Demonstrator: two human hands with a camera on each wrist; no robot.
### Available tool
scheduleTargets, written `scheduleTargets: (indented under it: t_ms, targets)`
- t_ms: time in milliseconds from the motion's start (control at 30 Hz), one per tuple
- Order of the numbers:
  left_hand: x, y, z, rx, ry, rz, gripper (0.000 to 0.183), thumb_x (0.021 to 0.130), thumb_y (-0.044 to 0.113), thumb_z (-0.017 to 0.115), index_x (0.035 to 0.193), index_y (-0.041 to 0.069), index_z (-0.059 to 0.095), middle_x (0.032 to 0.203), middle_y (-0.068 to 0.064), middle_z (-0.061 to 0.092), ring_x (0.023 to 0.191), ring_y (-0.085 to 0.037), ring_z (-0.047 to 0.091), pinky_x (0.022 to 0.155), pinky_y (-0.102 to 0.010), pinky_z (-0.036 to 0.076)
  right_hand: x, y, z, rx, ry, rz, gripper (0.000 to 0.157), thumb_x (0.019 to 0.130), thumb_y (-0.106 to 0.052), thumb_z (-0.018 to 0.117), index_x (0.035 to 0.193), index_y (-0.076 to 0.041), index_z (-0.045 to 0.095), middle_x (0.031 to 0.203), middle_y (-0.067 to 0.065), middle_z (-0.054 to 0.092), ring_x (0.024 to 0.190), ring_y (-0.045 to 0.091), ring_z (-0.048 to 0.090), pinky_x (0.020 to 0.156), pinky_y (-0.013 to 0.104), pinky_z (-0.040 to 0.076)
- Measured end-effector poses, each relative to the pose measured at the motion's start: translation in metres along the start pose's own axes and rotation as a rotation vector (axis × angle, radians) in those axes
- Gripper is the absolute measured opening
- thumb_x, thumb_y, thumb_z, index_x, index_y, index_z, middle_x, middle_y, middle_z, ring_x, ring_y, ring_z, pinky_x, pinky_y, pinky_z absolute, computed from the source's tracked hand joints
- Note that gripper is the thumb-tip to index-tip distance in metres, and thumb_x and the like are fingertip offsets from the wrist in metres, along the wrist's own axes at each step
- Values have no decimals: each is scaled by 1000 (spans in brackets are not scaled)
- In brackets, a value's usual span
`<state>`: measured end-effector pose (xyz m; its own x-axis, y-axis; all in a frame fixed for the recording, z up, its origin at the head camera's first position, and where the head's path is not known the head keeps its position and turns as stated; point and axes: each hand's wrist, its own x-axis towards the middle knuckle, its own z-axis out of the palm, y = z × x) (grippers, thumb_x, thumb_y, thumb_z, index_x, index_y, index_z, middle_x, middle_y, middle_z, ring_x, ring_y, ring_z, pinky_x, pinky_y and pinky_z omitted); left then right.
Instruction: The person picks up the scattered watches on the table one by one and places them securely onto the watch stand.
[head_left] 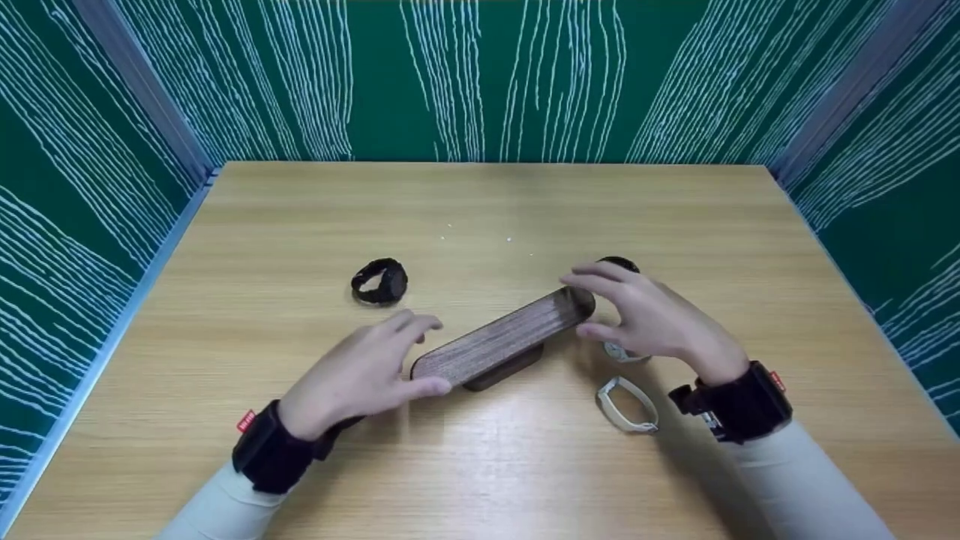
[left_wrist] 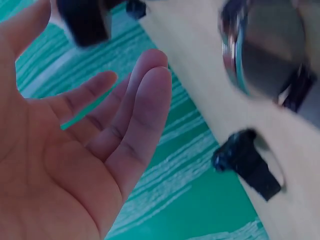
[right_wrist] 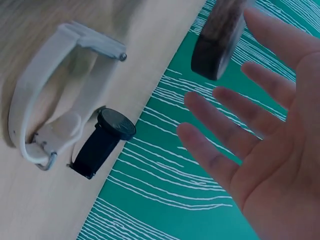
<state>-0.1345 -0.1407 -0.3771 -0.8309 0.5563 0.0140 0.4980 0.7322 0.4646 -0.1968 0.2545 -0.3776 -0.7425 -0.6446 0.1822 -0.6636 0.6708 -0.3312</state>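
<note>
A dark wood-grain bar on a flat base (head_left: 506,367), resembling a watch stand, lies slantwise between the hands. My left hand (head_left: 360,375) is at the bar's near-left end, thumb beside that end, fingers spread. Around the far-right end my right hand (head_left: 637,311) is spread too; whether either hand touches the bar is unclear. The palm-side wrist views show both hands with loosely extended fingers, the bar's dark end (left_wrist: 85,22) past the left one and its other end (right_wrist: 215,45) near the right fingertips. A white-faced watch (head_left: 624,352) is partly hidden under the right hand.
A black watch (head_left: 381,282) stands at the left. Beyond the right hand is another black watch (head_left: 619,262), and a white band (head_left: 628,405) lies nearer. In the left wrist view a blurred round metal-rimmed face (left_wrist: 270,45) looms. Patterned green walls surround the table (head_left: 487,195).
</note>
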Motion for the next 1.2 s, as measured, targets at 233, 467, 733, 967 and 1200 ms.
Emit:
scheduleTargets:
  t_ms: [233, 467, 733, 967, 1200]
  targets:
    - [5, 7, 12, 45, 7, 49, 79, 86, 60, 82, 144, 11, 58, 117, -1, 64, 95, -17, 63, 88, -39, 58, 4, -3, 5, -11, -29, 31, 61, 92, -24, 87, 145, -7, 63, 142, 17, 64, 132, 36, 60, 107, 54, 52]
    - [6, 9, 13, 21, 34, 59, 68, 84, 51, 88, 133, 13, 63, 110, 2, 63, 92, -15, 61, 85, -37, 57, 8, -2, 9, -7, 19, -19, 53, 92, -19, 86, 138, -3, 67, 134, 15, 68, 124, 33, 63, 104, 50, 54]
    - [8, 7, 11, 42, 42, 63, 66, 84, 50, 89, 132, 13, 64, 108, 1, 63, 91, -15, 62, 83, -37, 57, 8, -3, 11, 13, 26, -4, 51, 91, -18, 87, 135, -3, 68, 127, 12, 71, 118, 31, 65, 102, 48, 54]
    - [12, 2, 8, 58, 60, 85, 64, 84, 46, 90, 133, 12, 66, 111, -1, 66, 93, -16, 63, 84, -40, 57, 9, -3, 9, 9, 17, 0, 51, 91, -22, 86, 136, -4, 67, 119, 8, 71, 110, 27, 64, 98, 48, 54]
    - [16, -3, 3, 65, 49, 89, 64, 86, 45, 89, 135, 11, 65, 117, -4, 67, 98, -18, 64, 88, -41, 58, 9, -2, 9, 9, 23, 20, 52, 90, -21, 87, 135, -4, 67, 117, 9, 70, 108, 26, 64, 96, 47, 55]
